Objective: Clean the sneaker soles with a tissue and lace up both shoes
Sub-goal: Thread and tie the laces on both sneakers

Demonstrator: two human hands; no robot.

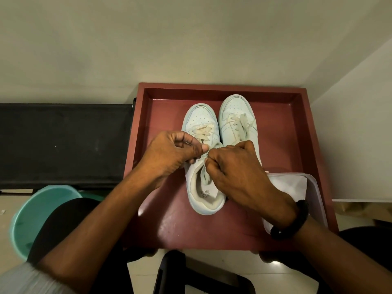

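Sneakers, both white, stand sole-down and side by side in a red tray (222,88), toes pointing away from the person. Left sneaker (201,119) lies nearer the person. Right sneaker (235,111) sits slightly farther forward, its lace crossed through the eyelets.

Left hand (169,153) and right hand (235,172) are drawn together above the throat of the left sneaker. Their fingers are curled, each hand pinching a part of its lace (204,177), and the fingertips of the two hands nearly touch. One loose end of the lace hangs into the shoe's opening. Toe-end eyelets of this sneaker carry crossed lace; the upper ones are hidden by the hands.

Right wrist wears a black bracelet (297,219) and crosses a pale plastic container (314,187) at the tray's near right corner, which holds a white tissue (286,183). Teal bucket (31,209) stands on the floor to the left, near a black bench (63,143).
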